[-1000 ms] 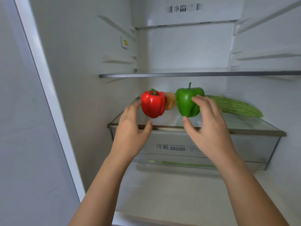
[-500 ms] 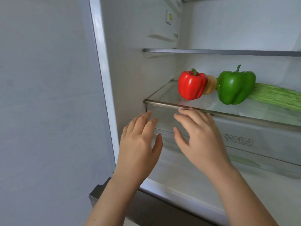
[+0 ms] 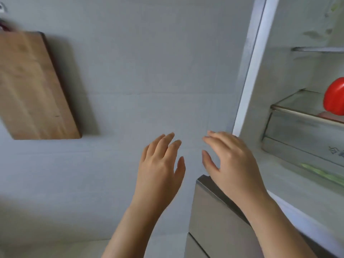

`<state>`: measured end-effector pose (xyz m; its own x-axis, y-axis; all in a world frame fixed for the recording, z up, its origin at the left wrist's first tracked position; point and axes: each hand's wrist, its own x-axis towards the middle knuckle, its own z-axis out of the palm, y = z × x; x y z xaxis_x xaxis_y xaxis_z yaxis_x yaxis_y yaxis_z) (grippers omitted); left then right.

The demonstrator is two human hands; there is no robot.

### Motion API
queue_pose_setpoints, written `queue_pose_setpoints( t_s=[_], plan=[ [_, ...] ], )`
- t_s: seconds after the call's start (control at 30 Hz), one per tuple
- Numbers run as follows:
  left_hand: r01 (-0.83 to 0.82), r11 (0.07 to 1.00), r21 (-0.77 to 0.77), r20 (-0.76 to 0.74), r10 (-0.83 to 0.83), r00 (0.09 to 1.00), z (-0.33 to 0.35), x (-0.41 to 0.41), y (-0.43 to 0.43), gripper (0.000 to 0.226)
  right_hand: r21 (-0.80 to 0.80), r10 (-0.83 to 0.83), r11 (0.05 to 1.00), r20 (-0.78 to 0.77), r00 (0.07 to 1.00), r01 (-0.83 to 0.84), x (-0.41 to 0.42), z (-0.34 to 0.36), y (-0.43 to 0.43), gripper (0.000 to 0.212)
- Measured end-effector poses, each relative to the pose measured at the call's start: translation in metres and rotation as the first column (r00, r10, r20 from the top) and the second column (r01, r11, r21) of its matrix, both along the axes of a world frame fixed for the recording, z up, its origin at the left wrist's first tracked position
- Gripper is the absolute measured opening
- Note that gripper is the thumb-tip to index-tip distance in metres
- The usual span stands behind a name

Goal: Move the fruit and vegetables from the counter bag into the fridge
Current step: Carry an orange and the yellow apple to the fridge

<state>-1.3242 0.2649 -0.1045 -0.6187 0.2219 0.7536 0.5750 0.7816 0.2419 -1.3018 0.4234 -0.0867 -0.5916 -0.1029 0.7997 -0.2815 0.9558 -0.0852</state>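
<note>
Hands hung side by side in the lower middle of the frame: my left hand [image 3: 160,164] and my right hand [image 3: 230,164], both empty, fingers loose and spread, backs toward me, in front of the tiled wall [image 3: 139,62]. The bag was not in view, so I could not tell which way it lay or how its long side ran. I judged it lay left of or below the frame, which would put my left hand nearer. The red pepper [image 3: 335,97] sat on the glass shelf [image 3: 297,110] of the fridge [image 3: 251,71] at the right edge, half cut off, well apart from both hands.

Half a second before, my 2 hands had hovered just under that shelf with the green pepper also showing. Now my view had swung left, the green pepper had left the frame, and a cutting board [image 3: 35,86] had appeared at the upper left.
</note>
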Motion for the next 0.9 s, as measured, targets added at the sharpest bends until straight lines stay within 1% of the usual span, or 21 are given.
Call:
queue_pose_setpoints(
  t_s=[0.13, 0.27, 0.37, 0.47, 0.6, 0.73, 0.9],
  plan=[
    [-0.168, 0.986, -0.017, 0.016, 0.169, 0.986, -0.002, 0.015, -0.091, 0.037, -0.001, 0.151, 0.989, -0.024, 0.988, -0.151, -0.007, -0.003, -0.087, 0.028],
    [-0.33, 0.943, -0.038, 0.042, 0.331, 0.943, -0.012, 0.045, -0.184, 0.035, -0.015, 0.282, 0.959, -0.001, 0.959, -0.282, -0.001, -0.01, -0.181, 0.031],
    [-0.454, 0.89, -0.049, 0.073, 0.457, 0.887, -0.022, 0.075, -0.255, 0.035, -0.012, 0.406, 0.914, 0.025, 0.914, -0.406, 0.006, -0.014, -0.252, 0.034],
    [-0.571, 0.821, -0.022, 0.103, 0.57, 0.815, -0.033, 0.106, -0.319, 0.039, 0.002, 0.524, 0.851, 0.056, 0.85, -0.525, 0.013, -0.016, -0.321, 0.039],
    [-0.703, 0.71, 0.024, 0.128, 0.696, 0.707, -0.049, 0.151, -0.389, 0.038, 0.025, 0.67, 0.737, 0.109, 0.735, -0.675, 0.03, -0.028, -0.411, 0.039],
    [-0.835, 0.549, 0.034, 0.162, 0.821, 0.547, -0.064, 0.197, -0.454, 0.038, 0.051, 0.807, 0.575, 0.127, 0.576, -0.817, 0.047, -0.038, -0.5, 0.038],
    [-0.944, 0.328, 0.018, 0.193, 0.926, 0.325, -0.075, 0.246, -0.528, 0.04, -0.036, 0.918, 0.376, 0.155, 0.366, -0.926, 0.071, -0.058, -0.607, 0.037]
  ],
)
